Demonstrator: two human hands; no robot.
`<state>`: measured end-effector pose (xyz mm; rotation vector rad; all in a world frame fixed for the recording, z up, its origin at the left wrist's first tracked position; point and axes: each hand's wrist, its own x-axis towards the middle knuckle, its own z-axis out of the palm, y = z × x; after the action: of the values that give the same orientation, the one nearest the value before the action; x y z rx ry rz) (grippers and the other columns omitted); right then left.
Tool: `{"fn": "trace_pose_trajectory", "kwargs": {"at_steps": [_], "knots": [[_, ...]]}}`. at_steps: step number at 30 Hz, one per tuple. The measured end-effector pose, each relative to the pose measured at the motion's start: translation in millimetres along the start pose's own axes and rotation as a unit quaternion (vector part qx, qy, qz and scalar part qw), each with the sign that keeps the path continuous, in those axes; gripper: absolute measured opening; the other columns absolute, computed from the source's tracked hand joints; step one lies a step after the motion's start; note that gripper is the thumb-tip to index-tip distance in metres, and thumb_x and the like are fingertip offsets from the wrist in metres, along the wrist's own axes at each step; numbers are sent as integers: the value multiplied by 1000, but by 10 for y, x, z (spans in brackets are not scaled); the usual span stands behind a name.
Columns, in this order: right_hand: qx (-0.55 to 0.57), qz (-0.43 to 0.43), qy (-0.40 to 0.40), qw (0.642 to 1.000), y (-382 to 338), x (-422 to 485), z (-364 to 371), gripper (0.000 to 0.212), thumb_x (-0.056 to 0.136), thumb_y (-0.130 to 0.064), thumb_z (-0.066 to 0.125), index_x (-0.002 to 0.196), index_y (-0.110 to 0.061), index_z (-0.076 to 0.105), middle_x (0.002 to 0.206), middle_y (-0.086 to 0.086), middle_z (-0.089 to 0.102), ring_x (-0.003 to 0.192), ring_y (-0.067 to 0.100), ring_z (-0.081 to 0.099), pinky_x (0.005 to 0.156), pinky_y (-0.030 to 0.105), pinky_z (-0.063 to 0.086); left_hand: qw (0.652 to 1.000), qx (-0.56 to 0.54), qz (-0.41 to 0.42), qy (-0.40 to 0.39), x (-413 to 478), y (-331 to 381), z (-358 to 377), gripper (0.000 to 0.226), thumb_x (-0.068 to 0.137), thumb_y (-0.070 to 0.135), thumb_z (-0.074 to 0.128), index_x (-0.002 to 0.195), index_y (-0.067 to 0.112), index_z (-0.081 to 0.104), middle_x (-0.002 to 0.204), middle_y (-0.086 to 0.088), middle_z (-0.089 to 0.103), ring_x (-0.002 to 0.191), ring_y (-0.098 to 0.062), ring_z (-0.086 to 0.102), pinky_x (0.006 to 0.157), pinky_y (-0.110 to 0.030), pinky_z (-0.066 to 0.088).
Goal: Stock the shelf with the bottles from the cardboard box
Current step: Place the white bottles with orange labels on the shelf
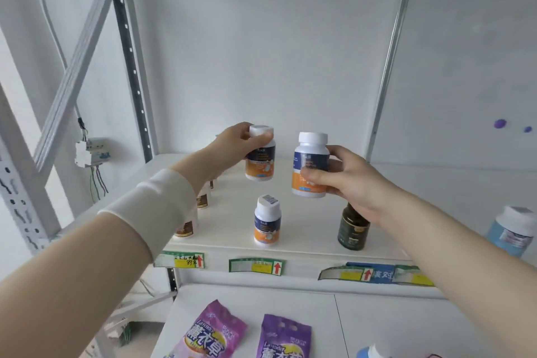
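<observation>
Head view: each grip (left (238,139), right (348,180)) clamps a bottle above shelf (305,244) bottles.

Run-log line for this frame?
left hand: holds bottle | right hand: holds second bottle | shelf: one matching bottle standing

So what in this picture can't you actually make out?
- The cardboard box: outside the head view.
- Brown-labelled bottles at the shelf's left: mostly hidden behind the left forearm, so no count.
- Small label print on the bottle in the left hand and the one in the right hand: blurred.
- Pale blue bottle: cut off by the right edge.
- Dark bottle: its top is hidden by the right wrist.
</observation>
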<state>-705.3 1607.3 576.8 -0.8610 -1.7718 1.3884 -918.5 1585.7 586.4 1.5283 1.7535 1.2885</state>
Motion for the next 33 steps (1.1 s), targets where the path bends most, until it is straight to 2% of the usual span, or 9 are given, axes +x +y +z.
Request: {"fn": "trace_pose_trajectory", "kwargs": {"at_steps": [3,6,9,12,14,18,24,28,33], "knots": [[-34,11,8,999,57,571,16,49,75,-6,74,117,-14,51,114,7,63,104,20,62,97,37,49,999,38,-2,-26,617,-165,-8,35,89,34,61,113,8,57,104,-6,60,97,-22,58,94,-35,47],[-53,41,-9,998,140,1118,69,45,75,-3,73,113,-13,51,102,3,62,93,16,62,88,31,52,996,65,-11,-53,1222,-384,-6,34,85,29,67,111,9,59,110,-11,63,102,-25,60,101,-42,47],[-96,65,-5,993,316,1586,89,52,73,-3,75,116,-15,47,93,-3,60,88,12,61,89,30,51,992,96,-15,-78,1744,-635,43,37,82,29,70,111,9,60,103,-6,61,95,-21,60,99,-43,49],[-135,90,-23,986,559,1948,118,47,72,-3,75,108,-17,49,84,-9,58,75,4,58,74,22,49,987,122,-27,-102,2131,-874,133,40,75,32,73,107,13,59,101,-2,61,98,-22,63,96,-41,51],[-164,103,-31,981,724,2128,162,46,70,-5,77,104,-17,49,88,-10,57,78,7,59,69,20,46,983,139,-29,-114,2325,-989,190,41,74,34,72,107,14,60,101,0,61,95,-21,62,94,-36,51],[-205,110,-28,972,948,2417,265,55,67,-12,81,112,-15,50,107,-2,58,98,19,59,80,28,47,980,152,-32,-126,2581,-1147,247,36,78,29,72,109,15,61,102,0,61,90,-18,59,88,-33,50],[-213,104,-23,971,1149,2634,403,63,66,-12,81,120,-14,47,107,-5,56,97,15,54,81,25,44,980,118,-53,-149,2711,-1293,241,38,79,22,73,113,12,58,106,-1,58,90,-18,62,86,-31,56],[-232,110,-26,966,1216,2739,403,64,66,-14,82,119,-15,46,114,-3,58,108,19,56,91,32,48,979,118,-67,-151,2744,-1339,234,39,81,24,71,115,11,56,106,-4,60,92,-20,64,88,-32,55],[-262,101,-27,959,1255,2805,429,63,68,-17,80,120,-13,45,120,0,58,111,21,56,94,37,48,976,127,-68,-164,2788,-1337,257,38,80,26,72,109,14,53,99,0,59,87,-18,63,82,-28,55]]}}
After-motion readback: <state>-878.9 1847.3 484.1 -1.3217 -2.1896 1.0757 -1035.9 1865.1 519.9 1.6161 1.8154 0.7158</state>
